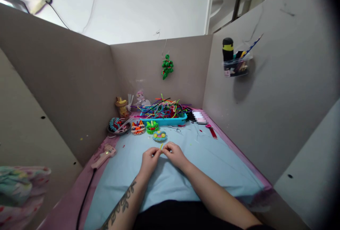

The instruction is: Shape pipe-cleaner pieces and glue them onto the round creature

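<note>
My left hand (150,158) and my right hand (174,153) meet over the light blue cloth (212,166), fingers pinched together. Between the fingertips shows a small yellow piece (161,146), likely a pipe cleaner; both hands pinch it. Just beyond the hands lies a round blue and pink pipe-cleaner figure (159,136). Behind it stand a green figure (152,127) and an orange striped one (138,128). A blue tray (170,119) piled with several coloured pipe cleaners sits at the back.
A glue gun (104,155) with its black cord lies at the left on the pink mat. A metal bowl (118,126), red-handled tool (211,130) and small scissors (175,128) are nearby. Cardboard walls enclose the desk; a green ornament (167,67) hangs on the back wall.
</note>
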Demonstrator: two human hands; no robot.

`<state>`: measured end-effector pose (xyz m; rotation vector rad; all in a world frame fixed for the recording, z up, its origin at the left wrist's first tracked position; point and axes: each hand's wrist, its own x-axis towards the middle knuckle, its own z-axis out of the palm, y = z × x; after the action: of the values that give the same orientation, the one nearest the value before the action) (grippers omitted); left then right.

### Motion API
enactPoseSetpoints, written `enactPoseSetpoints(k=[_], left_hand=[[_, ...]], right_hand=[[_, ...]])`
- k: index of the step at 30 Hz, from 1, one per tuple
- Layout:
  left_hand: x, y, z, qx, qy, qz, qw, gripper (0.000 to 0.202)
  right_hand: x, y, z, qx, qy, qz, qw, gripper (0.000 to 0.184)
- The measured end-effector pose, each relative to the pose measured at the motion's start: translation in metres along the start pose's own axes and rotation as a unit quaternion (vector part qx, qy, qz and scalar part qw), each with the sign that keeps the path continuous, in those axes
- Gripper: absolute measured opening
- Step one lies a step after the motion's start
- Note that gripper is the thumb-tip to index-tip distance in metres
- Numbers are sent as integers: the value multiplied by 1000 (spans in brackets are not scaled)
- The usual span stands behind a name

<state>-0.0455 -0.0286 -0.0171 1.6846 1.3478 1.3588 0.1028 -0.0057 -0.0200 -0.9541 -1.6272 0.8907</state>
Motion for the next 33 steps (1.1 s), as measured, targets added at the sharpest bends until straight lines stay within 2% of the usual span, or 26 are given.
enactPoseSetpoints(k=[4, 8, 12, 16, 20, 23, 33], left_hand=[[-1, 2, 2, -1, -12, 0, 1000, 24], [0, 2, 2, -22, -1, -9, 1000, 25], [1, -1, 1, -45, 19, -27, 998, 26], [1, -3, 2, -67, 4, -42, 997, 32], [0, -2, 3, -72, -8, -52, 996, 35], [1, -1, 3, -69, 5, -39, 997, 31], [1, -1, -1, -25, 24, 4, 999, 24]], right_hand=[[2, 7, 1, 24, -3, 26, 999, 12], [2, 8, 3, 50, -20, 41, 998, 22], [0, 2, 5, 43, -1, 13, 999, 21], [-3, -4, 4, 13, 36, -27, 999, 15], [-4, -4, 3, -12, 41, -53, 998, 15], [-3, -3, 2, -33, 44, -60, 997, 15], [-1, 5, 6, -105, -28, -63, 992, 16]])
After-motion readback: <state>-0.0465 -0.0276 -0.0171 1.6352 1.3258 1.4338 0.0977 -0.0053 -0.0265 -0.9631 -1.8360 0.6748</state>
